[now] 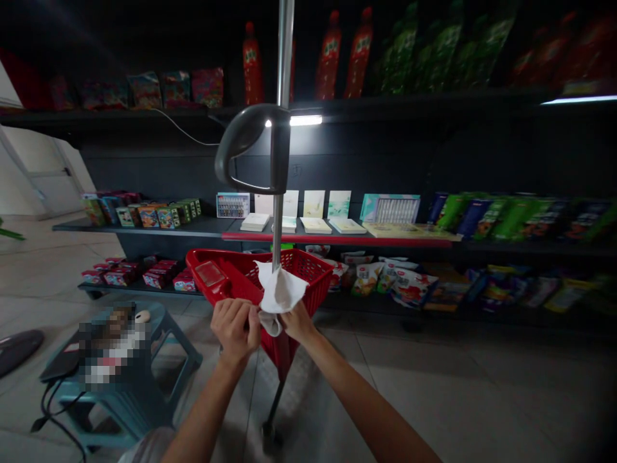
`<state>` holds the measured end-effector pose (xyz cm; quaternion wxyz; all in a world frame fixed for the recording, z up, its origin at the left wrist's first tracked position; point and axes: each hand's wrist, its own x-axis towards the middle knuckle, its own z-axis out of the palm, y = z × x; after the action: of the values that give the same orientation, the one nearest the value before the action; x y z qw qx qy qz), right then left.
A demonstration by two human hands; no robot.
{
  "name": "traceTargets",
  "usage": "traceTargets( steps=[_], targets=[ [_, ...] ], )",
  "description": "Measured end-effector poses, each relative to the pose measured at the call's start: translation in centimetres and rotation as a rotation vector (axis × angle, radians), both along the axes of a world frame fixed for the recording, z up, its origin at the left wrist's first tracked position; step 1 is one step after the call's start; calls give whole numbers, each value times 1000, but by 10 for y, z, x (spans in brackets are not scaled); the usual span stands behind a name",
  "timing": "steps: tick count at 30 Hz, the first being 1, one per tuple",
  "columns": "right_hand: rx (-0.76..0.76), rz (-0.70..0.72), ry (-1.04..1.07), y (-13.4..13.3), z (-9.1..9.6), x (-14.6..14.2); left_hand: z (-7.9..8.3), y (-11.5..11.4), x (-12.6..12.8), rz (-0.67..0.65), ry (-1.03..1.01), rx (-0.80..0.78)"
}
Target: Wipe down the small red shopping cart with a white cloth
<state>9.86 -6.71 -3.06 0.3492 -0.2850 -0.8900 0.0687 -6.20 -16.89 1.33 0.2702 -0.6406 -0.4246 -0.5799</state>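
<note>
A red plastic shopping basket on wheels stands in front of me, with a metal pull pole rising from its near side. The pole carries a grey loop handle and runs up past the top of the view. My left hand is closed over the basket's near rim, knuckles up. In my right hand is a crumpled white cloth, pressed around the foot of the pole. The cloth hides part of my right fingers, and its lower end hangs between both hands.
At left a blue-grey plastic stool bears a dark device with cables and a blurred-out patch. Black shelves ahead hold bottles, boxes, booklets and snack bags. A light-coloured door is at far left. Tiled floor lies to the right.
</note>
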Motion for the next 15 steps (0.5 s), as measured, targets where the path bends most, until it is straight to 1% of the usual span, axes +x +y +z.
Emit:
traceTargets(
  steps=[2,6,10,15],
  targets=[
    [-36,23,11,-1,4,-11,-4,5,-13,1,-24,-2],
    [-82,22,9,0,17,-28,-10,14,-36,35,-73,5],
    [-143,16,-37,3,28,-41,-16,23,-50,64,-170,21],
    [-229,-121,-170,14,34,-44,-20,29,-58,135,-260,50]
  ],
)
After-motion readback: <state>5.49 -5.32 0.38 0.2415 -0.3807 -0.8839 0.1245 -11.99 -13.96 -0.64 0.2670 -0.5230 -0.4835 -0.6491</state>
